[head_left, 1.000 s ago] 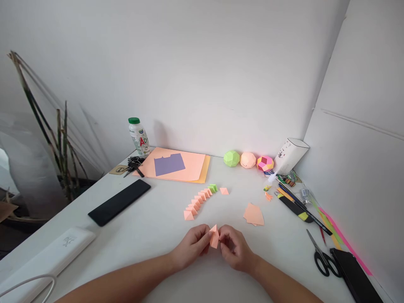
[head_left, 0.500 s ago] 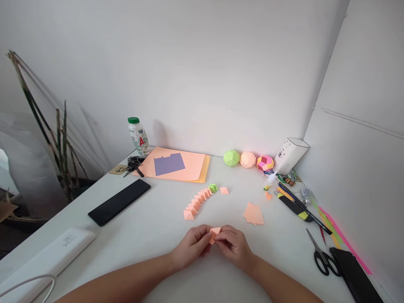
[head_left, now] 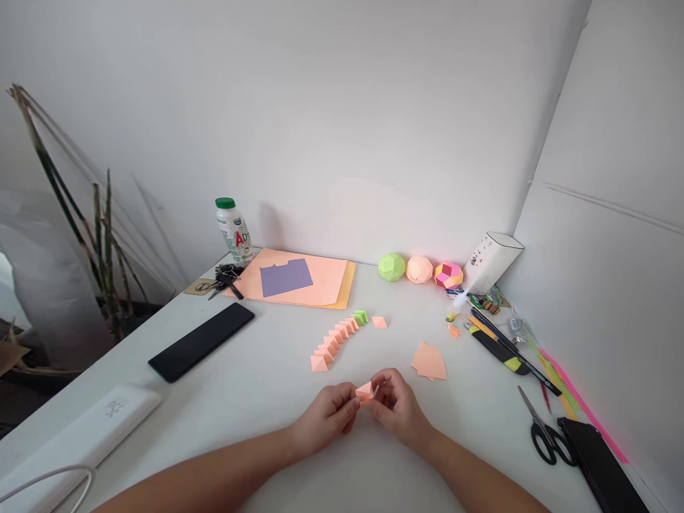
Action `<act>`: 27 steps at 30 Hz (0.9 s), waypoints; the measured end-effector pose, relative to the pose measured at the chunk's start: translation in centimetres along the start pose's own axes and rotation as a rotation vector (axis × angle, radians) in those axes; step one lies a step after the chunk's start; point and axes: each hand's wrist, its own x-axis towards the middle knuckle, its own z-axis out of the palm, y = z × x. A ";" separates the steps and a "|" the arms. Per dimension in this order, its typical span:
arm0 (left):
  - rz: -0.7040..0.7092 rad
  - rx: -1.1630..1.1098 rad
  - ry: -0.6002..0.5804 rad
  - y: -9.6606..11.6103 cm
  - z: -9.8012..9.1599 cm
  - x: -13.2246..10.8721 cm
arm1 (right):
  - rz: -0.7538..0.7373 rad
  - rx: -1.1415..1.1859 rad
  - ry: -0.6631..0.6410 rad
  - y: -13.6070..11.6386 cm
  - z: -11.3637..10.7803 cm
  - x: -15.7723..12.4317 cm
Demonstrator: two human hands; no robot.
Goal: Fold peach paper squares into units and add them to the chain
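Observation:
Between my hands is a small folded piece of peach paper [head_left: 364,391], its creased faces turned up. My left hand [head_left: 327,415] pinches it from the left with thumb and fingers. From the right, my right hand [head_left: 398,407] grips its other edge with thumb and curled fingers. Just beyond, a curved row of folded peach paper pieces [head_left: 332,342] ends in a few green folded pieces [head_left: 360,318]. A single peach piece [head_left: 379,322] lies beside the green end. Flat peach paper sheets [head_left: 429,361] lie to the right.
At the right are scissors [head_left: 543,431], a utility knife [head_left: 496,349] and a black phone-like object [head_left: 603,463]. Paper balls [head_left: 392,267] line the wall. Leftward lie a black slab [head_left: 201,340], a white power bank [head_left: 80,442], coloured sheets [head_left: 331,279] and a bottle [head_left: 235,231].
The fingers of my right hand have lifted and shifted on the folded paper, whose shape now looks flatter. My left hand keeps its hold almost in place.

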 end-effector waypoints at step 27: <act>0.050 0.063 -0.014 0.4 0.2 -0.2 | 0.007 0.012 -0.131 -0.6 -0.5 0.1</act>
